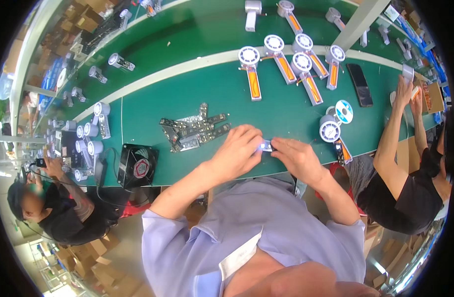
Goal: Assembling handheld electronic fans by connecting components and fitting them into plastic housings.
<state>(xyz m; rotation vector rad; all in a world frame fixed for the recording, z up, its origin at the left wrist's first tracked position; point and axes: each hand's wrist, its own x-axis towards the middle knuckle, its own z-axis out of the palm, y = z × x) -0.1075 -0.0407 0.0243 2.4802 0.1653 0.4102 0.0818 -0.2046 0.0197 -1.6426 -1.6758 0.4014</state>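
Lavender shirt (271, 213), fingers (281, 144) pinching small part (266, 146)

the left hand (237, 152) and the right hand (302, 159) are held near each other in front of the torso (256, 208), their backs turned upward, the fingers curled and drawn into a pinch with the tips slightly apart. the left forearm (185, 190) and the right forearm (339, 195) are seen bare, angled inward from bent elbows.

A green table (182, 91). Brown boxes (105, 274) on the floor, near left. A white post (363, 22), far right.
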